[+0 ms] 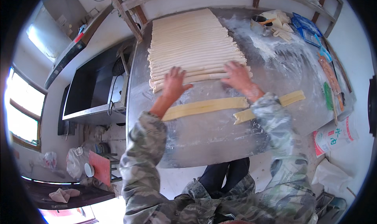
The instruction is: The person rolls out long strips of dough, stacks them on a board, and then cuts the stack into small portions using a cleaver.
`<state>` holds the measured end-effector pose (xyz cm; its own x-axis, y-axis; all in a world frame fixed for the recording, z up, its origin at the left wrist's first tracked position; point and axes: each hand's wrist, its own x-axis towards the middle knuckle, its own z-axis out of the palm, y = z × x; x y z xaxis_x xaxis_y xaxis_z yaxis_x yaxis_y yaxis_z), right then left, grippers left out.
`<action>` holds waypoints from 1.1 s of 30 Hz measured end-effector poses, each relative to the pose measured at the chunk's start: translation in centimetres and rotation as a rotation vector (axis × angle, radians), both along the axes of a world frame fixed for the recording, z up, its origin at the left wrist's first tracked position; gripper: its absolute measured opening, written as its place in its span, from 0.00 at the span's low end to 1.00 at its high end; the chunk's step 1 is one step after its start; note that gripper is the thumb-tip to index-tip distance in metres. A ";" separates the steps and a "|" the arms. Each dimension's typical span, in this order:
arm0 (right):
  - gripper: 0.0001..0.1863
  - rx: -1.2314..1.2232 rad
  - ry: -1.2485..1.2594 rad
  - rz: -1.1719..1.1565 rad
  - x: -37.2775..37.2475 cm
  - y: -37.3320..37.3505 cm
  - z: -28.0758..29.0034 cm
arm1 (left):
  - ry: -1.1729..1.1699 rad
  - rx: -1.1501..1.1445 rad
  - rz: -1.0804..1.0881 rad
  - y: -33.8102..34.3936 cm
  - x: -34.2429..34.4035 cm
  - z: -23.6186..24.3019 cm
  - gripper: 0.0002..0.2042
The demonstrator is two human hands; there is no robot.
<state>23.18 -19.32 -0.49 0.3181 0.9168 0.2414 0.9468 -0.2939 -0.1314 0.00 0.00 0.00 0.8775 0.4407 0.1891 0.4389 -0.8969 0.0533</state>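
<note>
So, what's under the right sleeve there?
A flat dough strip shows on both sides of the right sleeve, lying on the metal table; the sleeve hides whether it joins up underneath.

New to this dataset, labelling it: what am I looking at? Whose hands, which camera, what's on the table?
No machine here: a person works with two bare hands. The single picture comes from a wide fisheye camera on that person's head, looking down, so straight edges bend. On the grey table lie a row of pale dough rolls, two flat dough strips and scattered white powder. The left hand and right hand are spread open at the row's near edge, neither visibly gripping anything.
</note>
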 end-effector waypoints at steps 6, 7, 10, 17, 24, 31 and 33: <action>0.38 0.101 -0.011 -0.027 3.8 1.3 -0.7 | -0.062 0.048 0.142 2.7 1.5 -0.5 0.39; 0.39 0.143 -0.002 -0.056 6.3 0.0 -0.6 | -0.079 0.077 0.169 4.8 0.7 0.6 0.39; 0.42 0.137 0.051 -0.151 10.1 -3.8 -1.8 | -0.041 0.040 0.282 8.0 -4.4 0.8 0.41; 0.39 0.076 0.246 -0.042 11.7 -6.6 0.5 | -0.029 -0.053 0.378 9.0 -10.4 0.8 0.32; 0.23 0.036 0.144 0.030 12.3 -6.2 0.5 | -0.018 -0.064 0.409 9.0 -10.4 1.7 0.28; 0.19 -0.003 -0.013 0.004 12.7 -4.5 0.0 | 0.015 -0.119 0.470 9.3 -10.4 2.1 0.27; 0.20 -0.067 -0.039 -0.015 12.5 -4.7 0.2 | 0.059 -0.074 0.480 9.2 -10.8 2.3 0.26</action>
